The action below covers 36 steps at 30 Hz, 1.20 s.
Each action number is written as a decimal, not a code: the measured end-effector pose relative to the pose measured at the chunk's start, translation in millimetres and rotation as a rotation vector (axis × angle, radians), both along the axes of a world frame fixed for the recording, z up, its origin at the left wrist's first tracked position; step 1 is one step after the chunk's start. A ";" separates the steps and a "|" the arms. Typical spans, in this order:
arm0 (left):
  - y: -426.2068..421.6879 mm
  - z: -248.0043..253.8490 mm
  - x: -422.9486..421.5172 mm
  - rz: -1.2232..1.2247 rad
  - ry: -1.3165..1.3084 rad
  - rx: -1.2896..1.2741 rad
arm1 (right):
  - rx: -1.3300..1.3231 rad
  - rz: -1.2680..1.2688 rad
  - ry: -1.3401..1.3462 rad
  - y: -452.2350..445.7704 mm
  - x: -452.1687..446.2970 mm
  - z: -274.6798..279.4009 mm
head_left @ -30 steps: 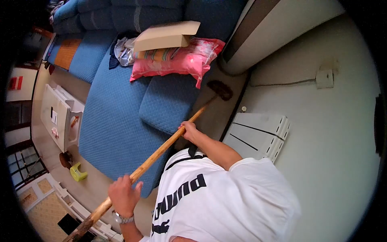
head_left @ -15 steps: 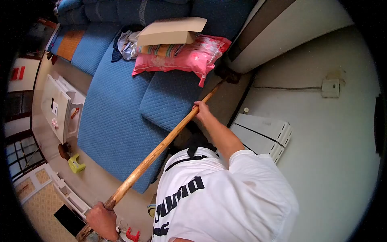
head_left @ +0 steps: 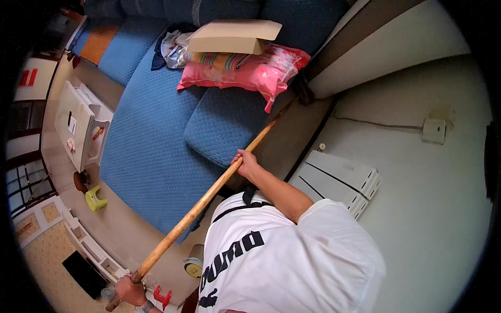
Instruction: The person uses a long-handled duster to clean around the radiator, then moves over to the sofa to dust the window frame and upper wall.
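A long wooden handle [head_left: 195, 208] slants across the view, from the lower left up to a dark, shaggy, mop-like head [head_left: 306, 95] on the floor between the sofa and the curtain. Details of that head are too dark to make out. My right hand [head_left: 246, 163] is wrapped round the handle near its middle, beside the sofa's corner. Close to the near end, my left hand [head_left: 130, 290] grips the same handle, with a watch on the wrist. The handle's tip pokes out past the left hand.
A blue quilted sofa [head_left: 148, 141] carries a pink pillow [head_left: 245, 75], a cardboard box [head_left: 227, 44] and clothes [head_left: 175, 49]. White panels [head_left: 339, 180] lean by the right wall. A yellow-green stool [head_left: 95, 199], a white table [head_left: 75, 125] and a round container [head_left: 193, 263] stand on the floor.
Both hands have drawn the handle back toward the lower left, the right hand moving down and left. The mop-like head has shifted slightly right in view. The view itself has shifted a little.
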State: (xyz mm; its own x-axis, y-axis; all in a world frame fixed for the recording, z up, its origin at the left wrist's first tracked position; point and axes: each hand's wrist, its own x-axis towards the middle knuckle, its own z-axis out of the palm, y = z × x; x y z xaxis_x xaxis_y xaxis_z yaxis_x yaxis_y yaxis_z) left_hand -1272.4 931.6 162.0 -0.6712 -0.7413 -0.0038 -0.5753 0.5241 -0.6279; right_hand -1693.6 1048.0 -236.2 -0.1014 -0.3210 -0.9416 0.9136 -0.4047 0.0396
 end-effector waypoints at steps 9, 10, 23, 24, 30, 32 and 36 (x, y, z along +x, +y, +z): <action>50.1 13.2 -113.1 0.396 -0.206 0.265 | -0.143 -0.072 0.013 11.1 -62.0 -48.7; 51.1 12.0 -115.3 0.390 -0.207 0.264 | -0.143 -0.079 0.013 8.6 -67.4 -53.9; 38.9 -42.2 21.7 0.186 -0.061 0.015 | -0.216 -0.010 -0.064 -3.2 -16.4 -34.9; 50.1 -43.9 10.4 0.185 -0.062 0.015 | -0.216 -0.012 -0.064 -1.3 -17.9 -37.8; 84.1 -97.3 48.7 0.254 -0.009 0.034 | -0.038 0.258 -0.032 14.6 -12.3 -49.1; 89.5 -112.8 77.9 0.280 -0.020 0.019 | 0.057 0.290 0.057 18.1 10.5 -58.5; 92.3 -108.9 98.1 0.351 -0.119 0.090 | 0.078 0.339 0.039 28.5 37.6 -43.2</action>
State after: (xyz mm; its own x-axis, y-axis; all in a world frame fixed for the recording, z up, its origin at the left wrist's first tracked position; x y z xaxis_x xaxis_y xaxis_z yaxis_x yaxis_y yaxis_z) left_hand -1174.3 1023.9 53.0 -0.3672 -0.9192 -0.1420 -0.6557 0.3641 -0.6614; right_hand -1656.0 1076.6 -279.4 -0.0379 -0.2698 -0.9622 0.9968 -0.0786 -0.0172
